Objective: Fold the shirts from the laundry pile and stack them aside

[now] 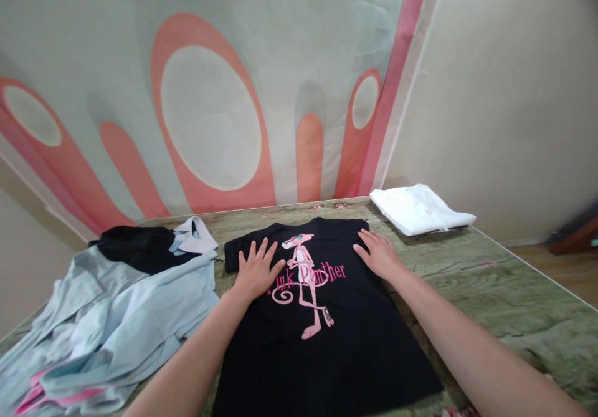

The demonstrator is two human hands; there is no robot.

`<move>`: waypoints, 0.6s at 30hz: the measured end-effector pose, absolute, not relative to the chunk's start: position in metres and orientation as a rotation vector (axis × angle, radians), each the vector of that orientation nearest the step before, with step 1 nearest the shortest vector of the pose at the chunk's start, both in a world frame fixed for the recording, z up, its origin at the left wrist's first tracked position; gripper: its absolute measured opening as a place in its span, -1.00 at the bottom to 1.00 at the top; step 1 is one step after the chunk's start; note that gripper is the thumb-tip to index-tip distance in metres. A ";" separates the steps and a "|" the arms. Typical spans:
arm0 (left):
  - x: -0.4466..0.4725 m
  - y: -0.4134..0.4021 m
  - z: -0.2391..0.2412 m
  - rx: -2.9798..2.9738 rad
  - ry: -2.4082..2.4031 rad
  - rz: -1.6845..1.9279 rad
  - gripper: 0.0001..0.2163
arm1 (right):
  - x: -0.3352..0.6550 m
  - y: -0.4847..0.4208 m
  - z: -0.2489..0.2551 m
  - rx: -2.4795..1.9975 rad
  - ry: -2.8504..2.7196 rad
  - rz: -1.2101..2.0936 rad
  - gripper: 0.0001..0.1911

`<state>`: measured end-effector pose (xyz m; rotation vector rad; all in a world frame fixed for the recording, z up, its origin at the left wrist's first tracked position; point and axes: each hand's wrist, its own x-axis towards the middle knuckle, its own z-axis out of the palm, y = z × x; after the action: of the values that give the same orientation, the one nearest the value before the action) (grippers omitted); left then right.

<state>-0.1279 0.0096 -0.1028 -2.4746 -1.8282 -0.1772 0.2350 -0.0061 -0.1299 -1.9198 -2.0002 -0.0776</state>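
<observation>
A black T-shirt [327,342] with a pink cartoon panther print and pink lettering lies spread flat on the table in front of me. My left hand [256,270] rests flat on its upper left part, fingers spread, just left of the print. My right hand [378,255] lies flat on the upper right part near the sleeve, fingers stretched out. Neither hand holds anything.
A heap of light blue shirts [116,323] with a black garment [140,247] on top lies at the left. A folded white garment [420,208] sits at the far right of the green wood-grain table [514,298]. A painted wall stands behind.
</observation>
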 end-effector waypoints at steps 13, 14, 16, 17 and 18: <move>-0.163 0.088 -0.029 -2.484 -2.119 -0.254 -0.67 | 0.208 0.036 -0.078 -2.134 -1.976 0.013 -0.60; -0.158 0.094 -0.034 -2.453 -2.149 -0.254 -0.68 | 0.204 0.046 -0.080 -2.136 -1.976 0.014 -0.61; -0.149 0.099 -0.048 -2.393 -2.191 -0.263 -0.72 | 0.199 0.061 -0.085 -2.131 -1.985 0.029 -0.63; -0.145 0.098 -0.056 -2.356 -2.201 -0.280 -0.74 | 0.199 0.067 -0.088 -2.124 -1.992 0.038 -0.65; -0.142 0.095 -0.063 -2.316 -2.203 -0.306 -0.75 | 0.198 0.071 -0.091 -2.113 -1.998 0.045 -0.66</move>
<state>-0.1421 0.0953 -0.0631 -2.3157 -2.2029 -0.3060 0.1984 0.0713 -0.0914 -2.1130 -1.9980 0.0446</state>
